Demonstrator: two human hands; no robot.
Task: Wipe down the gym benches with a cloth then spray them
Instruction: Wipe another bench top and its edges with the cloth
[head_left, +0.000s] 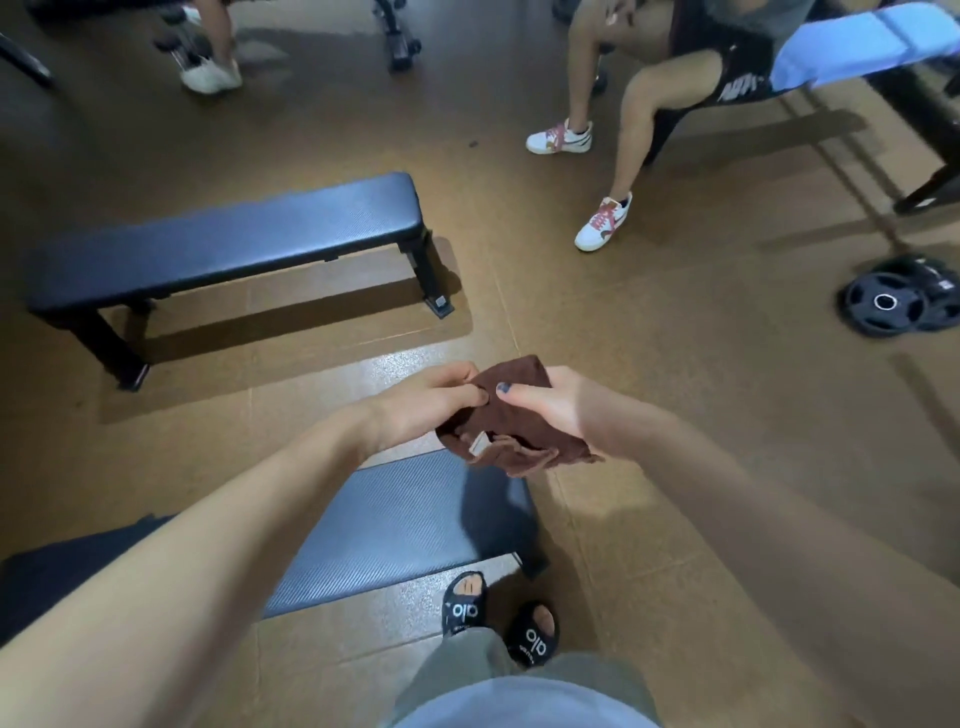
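A brown cloth (511, 426) is bunched between both my hands, above the end of the near bench. My left hand (426, 402) pinches its left edge with curled fingers. My right hand (550, 410) grips its right side, thumb on top. The near black padded bench (410, 519) lies just below my arms, running from lower left to centre. A second black flat bench (234, 234) stands farther away at the left on the brown floor. No spray bottle is in view.
A person in white and red sneakers (605, 221) sits on an inclined bench (852, 47) with a blue towel at the upper right. Black weight plates (888, 301) lie on the floor at right. Another person's foot (210, 75) and equipment stand at the top left.
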